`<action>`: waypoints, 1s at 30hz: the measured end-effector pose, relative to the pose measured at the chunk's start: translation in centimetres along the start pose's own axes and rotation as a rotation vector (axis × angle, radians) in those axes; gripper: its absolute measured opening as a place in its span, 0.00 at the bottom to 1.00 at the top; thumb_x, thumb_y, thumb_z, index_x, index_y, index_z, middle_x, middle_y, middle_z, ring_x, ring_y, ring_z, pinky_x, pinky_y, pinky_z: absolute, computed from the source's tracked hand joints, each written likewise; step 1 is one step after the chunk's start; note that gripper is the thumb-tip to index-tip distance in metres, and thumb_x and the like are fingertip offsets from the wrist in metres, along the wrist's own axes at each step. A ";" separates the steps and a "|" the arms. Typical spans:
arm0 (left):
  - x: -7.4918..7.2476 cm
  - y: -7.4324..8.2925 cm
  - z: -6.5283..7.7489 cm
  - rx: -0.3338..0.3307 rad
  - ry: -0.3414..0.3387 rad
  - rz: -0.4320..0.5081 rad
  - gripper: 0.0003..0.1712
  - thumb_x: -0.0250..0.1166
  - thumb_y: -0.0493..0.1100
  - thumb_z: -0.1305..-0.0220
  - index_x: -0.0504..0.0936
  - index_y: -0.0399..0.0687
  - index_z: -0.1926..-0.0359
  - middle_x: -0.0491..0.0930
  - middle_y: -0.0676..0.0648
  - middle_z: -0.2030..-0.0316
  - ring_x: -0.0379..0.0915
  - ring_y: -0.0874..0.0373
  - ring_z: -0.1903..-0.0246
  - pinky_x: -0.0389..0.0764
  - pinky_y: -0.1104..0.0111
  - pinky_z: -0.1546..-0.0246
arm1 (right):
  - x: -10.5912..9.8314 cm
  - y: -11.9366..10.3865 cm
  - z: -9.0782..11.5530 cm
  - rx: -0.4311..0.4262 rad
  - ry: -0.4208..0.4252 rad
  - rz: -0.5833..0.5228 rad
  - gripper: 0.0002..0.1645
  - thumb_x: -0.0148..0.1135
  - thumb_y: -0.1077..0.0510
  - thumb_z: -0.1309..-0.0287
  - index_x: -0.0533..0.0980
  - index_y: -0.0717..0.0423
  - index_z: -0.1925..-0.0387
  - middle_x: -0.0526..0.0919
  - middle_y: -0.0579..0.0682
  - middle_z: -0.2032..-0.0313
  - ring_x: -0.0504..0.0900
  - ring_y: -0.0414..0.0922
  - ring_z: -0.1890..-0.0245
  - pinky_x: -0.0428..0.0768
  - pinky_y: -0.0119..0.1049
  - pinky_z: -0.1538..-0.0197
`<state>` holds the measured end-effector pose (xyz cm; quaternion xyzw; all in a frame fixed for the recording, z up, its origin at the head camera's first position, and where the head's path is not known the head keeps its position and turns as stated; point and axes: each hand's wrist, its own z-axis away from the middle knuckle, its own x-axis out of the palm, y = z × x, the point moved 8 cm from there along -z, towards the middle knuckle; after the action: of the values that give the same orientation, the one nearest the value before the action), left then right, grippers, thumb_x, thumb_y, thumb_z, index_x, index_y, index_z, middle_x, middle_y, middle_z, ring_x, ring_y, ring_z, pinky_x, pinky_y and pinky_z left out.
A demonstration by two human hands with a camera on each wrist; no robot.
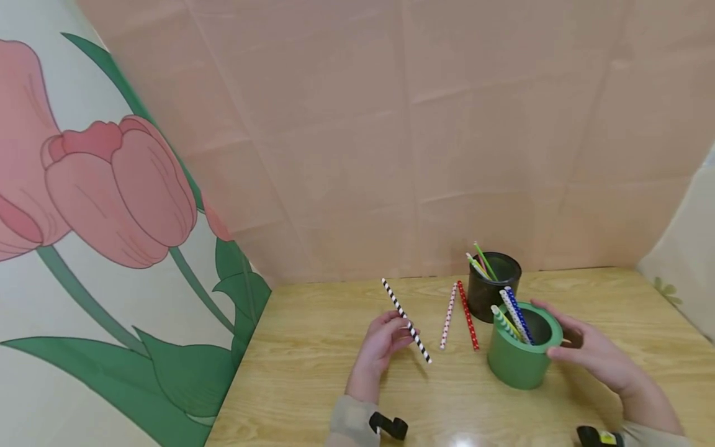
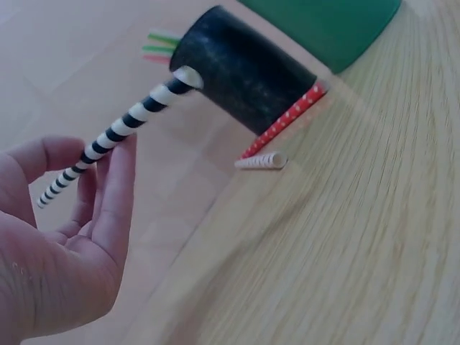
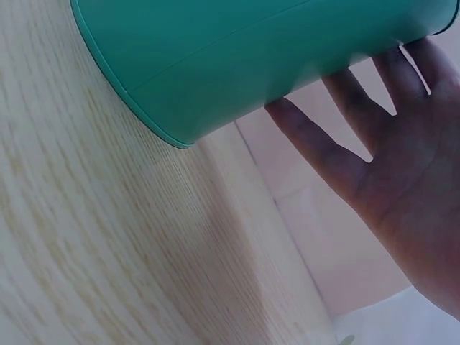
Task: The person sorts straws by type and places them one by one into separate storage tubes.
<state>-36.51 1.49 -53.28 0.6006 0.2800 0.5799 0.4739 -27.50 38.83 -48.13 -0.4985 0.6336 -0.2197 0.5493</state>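
My left hand (image 1: pixel 385 344) pinches a black-and-white striped paper straw (image 1: pixel 398 305) between thumb and fingers, holding it slanted above the wooden table. The left wrist view shows the straw (image 2: pixel 126 123) pointing away from the hand, toward the black cup. My right hand (image 1: pixel 594 354) touches the right side of a green cup (image 1: pixel 516 366), thumb near the front of its rim and fingers behind. In the right wrist view, fairly straight fingers (image 3: pixel 359 108) meet the green wall. Blue, white-patterned and green-striped straws (image 1: pixel 516 316) lean inside the green cup.
A black cup (image 1: pixel 486 298) with several thin green, white, yellow and pink straws stands behind the green one. Left of it, a red dotted straw (image 1: pixel 468 315) and a white straw with red marks (image 1: pixel 449 315) lie on the table (image 1: pixel 301 372). A pinkish cloth (image 1: pixel 335 155) hangs behind.
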 end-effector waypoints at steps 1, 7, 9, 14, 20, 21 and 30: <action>0.3 0.1 0.1 0.003 -0.002 0.008 0.14 0.68 0.30 0.36 0.78 0.38 0.51 0.86 0.44 0.65 0.88 0.52 0.65 0.92 0.63 0.59 | 0.0 0.0 0.0 0.004 0.003 -0.002 0.51 0.67 0.71 0.36 0.58 0.51 0.16 0.69 0.26 0.27 0.72 0.27 0.35 0.72 0.20 0.41; 1.6 0.6 0.4 0.013 -0.042 0.029 0.14 0.68 0.30 0.35 0.77 0.39 0.50 0.87 0.44 0.63 0.89 0.51 0.64 0.92 0.63 0.59 | 0.0 -0.2 -0.1 -0.019 -0.013 -0.001 0.51 0.65 0.72 0.35 0.57 0.52 0.15 0.68 0.26 0.26 0.71 0.27 0.34 0.72 0.20 0.42; 1.7 0.6 0.5 0.017 -0.051 0.036 0.14 0.68 0.31 0.34 0.77 0.41 0.50 0.87 0.45 0.62 0.89 0.52 0.63 0.92 0.64 0.59 | 0.0 -0.3 -0.1 -0.023 -0.016 -0.003 0.51 0.65 0.72 0.35 0.56 0.52 0.15 0.68 0.26 0.26 0.71 0.27 0.34 0.72 0.20 0.41; 1.8 0.5 0.4 0.030 -0.068 0.072 0.09 0.65 0.31 0.32 0.77 0.45 0.54 0.87 0.47 0.65 0.89 0.54 0.65 0.91 0.67 0.62 | 0.1 -0.2 -0.2 -0.016 -0.017 -0.007 0.51 0.66 0.71 0.34 0.57 0.52 0.15 0.68 0.26 0.26 0.71 0.26 0.34 0.72 0.20 0.41; 1.6 0.5 0.4 0.028 -0.064 0.110 0.04 0.65 0.34 0.28 0.78 0.45 0.56 0.86 0.47 0.67 0.89 0.54 0.67 0.91 0.68 0.63 | 0.1 -0.2 -0.2 -0.021 -0.024 -0.019 0.51 0.65 0.72 0.34 0.56 0.53 0.15 0.67 0.27 0.25 0.70 0.26 0.34 0.72 0.20 0.41; 1.6 0.5 0.4 0.027 -0.061 0.111 0.04 0.65 0.34 0.28 0.79 0.45 0.56 0.86 0.47 0.67 0.89 0.54 0.67 0.91 0.67 0.63 | 0.1 -0.2 -0.2 -0.025 -0.026 -0.017 0.51 0.65 0.72 0.34 0.56 0.53 0.15 0.67 0.27 0.25 0.70 0.26 0.33 0.72 0.20 0.41; 2.2 0.7 0.6 0.019 -0.061 0.080 0.06 0.69 0.35 0.29 0.80 0.44 0.54 0.88 0.45 0.65 0.89 0.55 0.67 0.92 0.64 0.59 | 0.1 -0.2 0.0 -0.019 -0.018 -0.029 0.51 0.65 0.73 0.35 0.56 0.54 0.16 0.67 0.27 0.24 0.69 0.25 0.33 0.72 0.20 0.41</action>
<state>-35.70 3.02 -51.69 0.6330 0.2468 0.5773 0.4529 -27.43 38.64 -48.01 -0.5149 0.6234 -0.2170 0.5470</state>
